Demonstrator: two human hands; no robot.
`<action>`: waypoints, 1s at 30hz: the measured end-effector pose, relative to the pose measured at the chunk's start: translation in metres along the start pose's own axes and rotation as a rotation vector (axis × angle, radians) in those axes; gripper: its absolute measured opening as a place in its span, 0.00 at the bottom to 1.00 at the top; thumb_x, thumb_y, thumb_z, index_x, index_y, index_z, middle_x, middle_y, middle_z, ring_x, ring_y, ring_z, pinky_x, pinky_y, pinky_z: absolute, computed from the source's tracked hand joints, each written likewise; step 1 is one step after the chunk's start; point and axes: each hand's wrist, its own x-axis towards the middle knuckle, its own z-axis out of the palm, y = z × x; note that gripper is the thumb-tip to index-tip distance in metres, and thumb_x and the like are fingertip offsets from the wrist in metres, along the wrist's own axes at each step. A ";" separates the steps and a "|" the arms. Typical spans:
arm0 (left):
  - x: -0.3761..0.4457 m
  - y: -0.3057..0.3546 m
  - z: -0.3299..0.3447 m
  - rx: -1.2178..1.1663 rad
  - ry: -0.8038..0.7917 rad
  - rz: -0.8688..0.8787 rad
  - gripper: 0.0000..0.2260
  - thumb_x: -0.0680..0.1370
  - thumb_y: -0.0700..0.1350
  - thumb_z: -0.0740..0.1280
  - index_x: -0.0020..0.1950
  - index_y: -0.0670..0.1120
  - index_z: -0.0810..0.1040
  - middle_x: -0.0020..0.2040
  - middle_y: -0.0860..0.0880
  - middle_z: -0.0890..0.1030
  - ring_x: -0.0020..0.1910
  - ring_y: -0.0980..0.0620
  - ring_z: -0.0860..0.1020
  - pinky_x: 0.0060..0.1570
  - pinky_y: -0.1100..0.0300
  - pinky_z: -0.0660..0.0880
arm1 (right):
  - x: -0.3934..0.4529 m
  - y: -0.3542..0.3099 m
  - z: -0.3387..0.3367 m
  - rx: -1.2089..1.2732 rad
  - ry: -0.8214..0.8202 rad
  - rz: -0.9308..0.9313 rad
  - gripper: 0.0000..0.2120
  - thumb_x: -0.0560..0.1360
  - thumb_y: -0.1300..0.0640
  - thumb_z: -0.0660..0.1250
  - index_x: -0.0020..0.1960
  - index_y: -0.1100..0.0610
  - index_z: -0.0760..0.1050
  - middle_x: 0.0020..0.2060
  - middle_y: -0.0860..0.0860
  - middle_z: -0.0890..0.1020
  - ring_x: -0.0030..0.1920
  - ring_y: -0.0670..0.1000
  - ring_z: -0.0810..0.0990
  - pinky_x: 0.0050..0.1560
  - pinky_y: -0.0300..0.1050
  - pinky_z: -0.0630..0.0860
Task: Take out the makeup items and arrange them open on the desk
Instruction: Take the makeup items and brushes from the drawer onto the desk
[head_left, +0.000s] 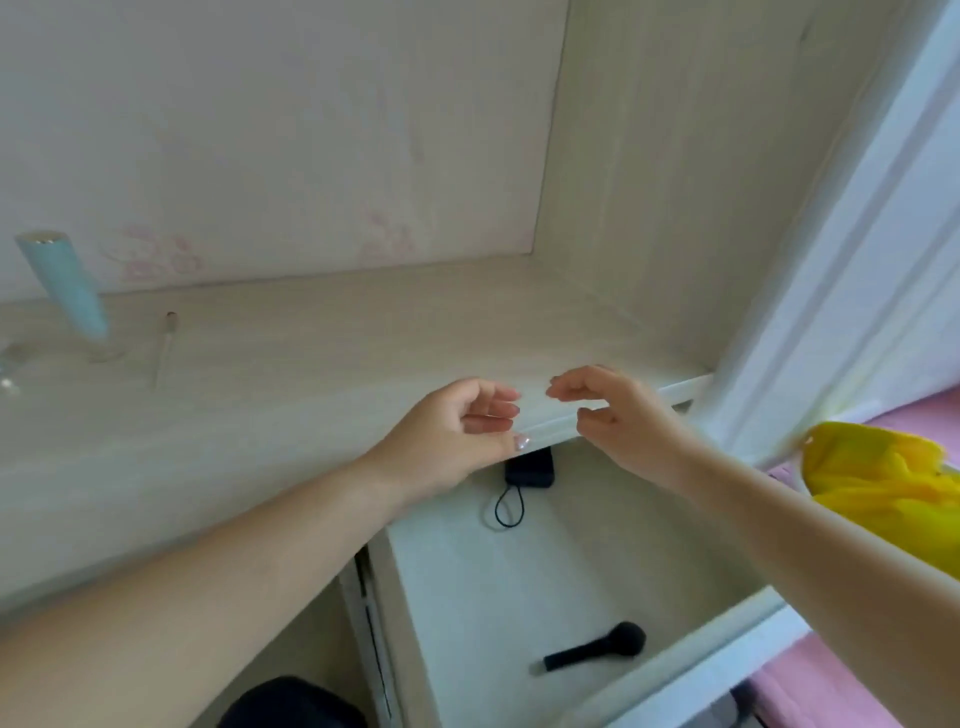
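1. Above the front edge of the pale wooden desk (322, 332), both hands are held close together, fingertips nearly meeting.
2. The left hand (457, 431) is loosely curled with nothing visibly held in it; a decorated thumbnail is seen.
3. The right hand (613, 410) is likewise half-curled, thumb and forefinger apart, and no object can be made out between them.
4. Below the hands, the drawer (467, 587) is pulled open. A black makeup brush (597, 647) is seen lying near its front, and a dark case (530, 470) with a looped cord is partly hidden under the desk edge.
5. At the desk's far left, a light blue tube (62, 286) is stood upright but tilted, with a thin pale stick (165, 348) laid just beside it.
6. A yellow cloth (883, 478) is seen at the right edge.
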 end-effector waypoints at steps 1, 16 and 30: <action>0.001 -0.004 0.013 0.023 -0.055 -0.015 0.16 0.70 0.41 0.74 0.54 0.54 0.76 0.54 0.53 0.80 0.55 0.58 0.79 0.57 0.63 0.74 | -0.012 0.010 -0.004 -0.024 -0.019 0.024 0.25 0.70 0.71 0.59 0.47 0.39 0.72 0.53 0.43 0.77 0.51 0.33 0.75 0.50 0.26 0.70; 0.005 -0.083 0.124 0.661 -0.474 -0.171 0.22 0.72 0.48 0.73 0.64 0.47 0.73 0.59 0.50 0.77 0.55 0.52 0.77 0.55 0.59 0.74 | -0.073 0.082 0.009 -0.559 -0.797 0.322 0.16 0.76 0.53 0.62 0.63 0.47 0.74 0.55 0.43 0.78 0.51 0.45 0.74 0.52 0.38 0.69; 0.003 -0.131 0.148 1.034 -0.537 -0.213 0.13 0.73 0.43 0.66 0.58 0.45 0.76 0.56 0.45 0.79 0.54 0.45 0.77 0.50 0.55 0.75 | -0.067 0.079 0.054 -0.545 -1.272 0.381 0.15 0.75 0.56 0.64 0.61 0.50 0.77 0.56 0.55 0.80 0.50 0.57 0.79 0.56 0.48 0.76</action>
